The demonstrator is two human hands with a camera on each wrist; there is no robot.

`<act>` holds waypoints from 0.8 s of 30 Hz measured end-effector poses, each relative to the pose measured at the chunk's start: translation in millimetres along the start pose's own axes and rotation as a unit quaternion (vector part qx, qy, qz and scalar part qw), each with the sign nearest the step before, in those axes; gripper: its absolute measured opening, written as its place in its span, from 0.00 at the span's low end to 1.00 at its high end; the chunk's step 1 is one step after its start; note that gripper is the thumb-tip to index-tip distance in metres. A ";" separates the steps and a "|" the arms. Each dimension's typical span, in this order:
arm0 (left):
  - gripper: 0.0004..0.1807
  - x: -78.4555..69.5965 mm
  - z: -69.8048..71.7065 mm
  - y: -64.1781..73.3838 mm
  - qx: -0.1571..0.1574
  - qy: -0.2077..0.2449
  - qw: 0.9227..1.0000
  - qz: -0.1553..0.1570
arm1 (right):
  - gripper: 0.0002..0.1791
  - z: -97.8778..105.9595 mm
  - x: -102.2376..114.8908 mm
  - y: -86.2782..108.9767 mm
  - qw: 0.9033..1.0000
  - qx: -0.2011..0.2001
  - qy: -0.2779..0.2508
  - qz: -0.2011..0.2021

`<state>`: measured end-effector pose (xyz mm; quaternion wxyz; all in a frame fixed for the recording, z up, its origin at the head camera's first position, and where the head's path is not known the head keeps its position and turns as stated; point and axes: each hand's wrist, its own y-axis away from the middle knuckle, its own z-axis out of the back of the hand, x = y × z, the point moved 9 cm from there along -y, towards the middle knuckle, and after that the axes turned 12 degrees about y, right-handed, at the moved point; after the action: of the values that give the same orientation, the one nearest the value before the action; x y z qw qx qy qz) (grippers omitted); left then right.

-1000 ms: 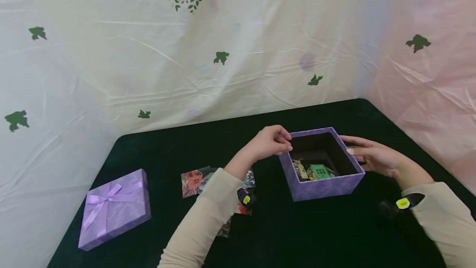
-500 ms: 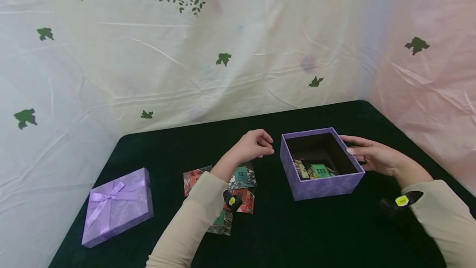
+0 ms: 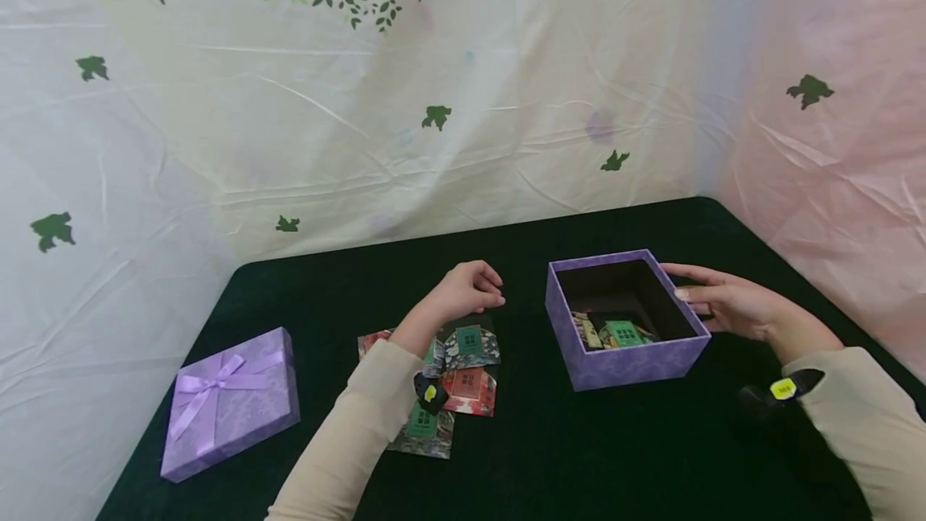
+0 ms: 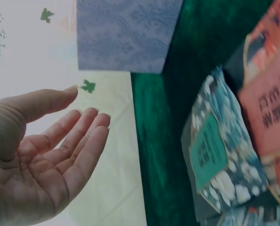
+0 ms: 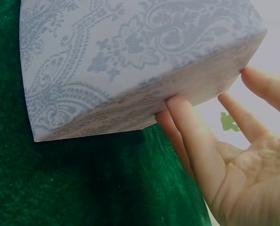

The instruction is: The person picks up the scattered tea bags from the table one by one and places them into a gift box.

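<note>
A purple patterned box (image 3: 629, 372) stands without its lid at the right, with several small printed packets (image 3: 624, 334) inside its dark interior. My right hand (image 3: 734, 308) touches the box's right side with spread, fairly straight fingers; in the right wrist view the fingertips (image 5: 177, 103) meet the patterned wall. Left of the box, my left hand (image 3: 463, 292) hovers with relaxed fingers and nothing in it. Just below it lie several flat packets, among them one with a teal label (image 3: 469, 340), a red one (image 3: 470, 386) and one with a green label (image 3: 422, 422). My left forearm partly covers this group.
The purple lid (image 3: 231, 400) with a ribbon bow (image 3: 217, 380) lies at the table's left. Dark green cloth (image 3: 535, 465) covers the table. A pale curtain (image 3: 325, 119) with leaf prints hangs behind its far edge.
My left hand has drawn back leftward from the box's left rim to above the packets, uncovering more of them. The right hand and the box have stayed in place.
</note>
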<state>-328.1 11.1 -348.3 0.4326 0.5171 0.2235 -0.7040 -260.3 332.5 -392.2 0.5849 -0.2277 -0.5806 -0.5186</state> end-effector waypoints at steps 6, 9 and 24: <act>0.14 14.6 11.4 1.5 -0.010 -0.012 1.000 0.006 | 0.19 0.0 0.3 1.1 1.000 0.002 0.001 -0.008; 0.14 19.8 17.4 2.3 -0.020 -0.028 0.999 0.008 | 0.19 0.5 0.1 1.6 1.000 0.001 0.001 -0.010; 0.16 42.4 31.7 1.7 -0.040 -0.120 0.992 0.026 | 0.17 -1.3 0.0 6.1 0.999 -0.033 -0.020 -0.035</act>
<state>-347.5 -30.0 -375.6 0.4945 0.4165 0.1842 -0.7403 -254.4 333.6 -390.5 0.5466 -0.2368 -0.5829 -0.5526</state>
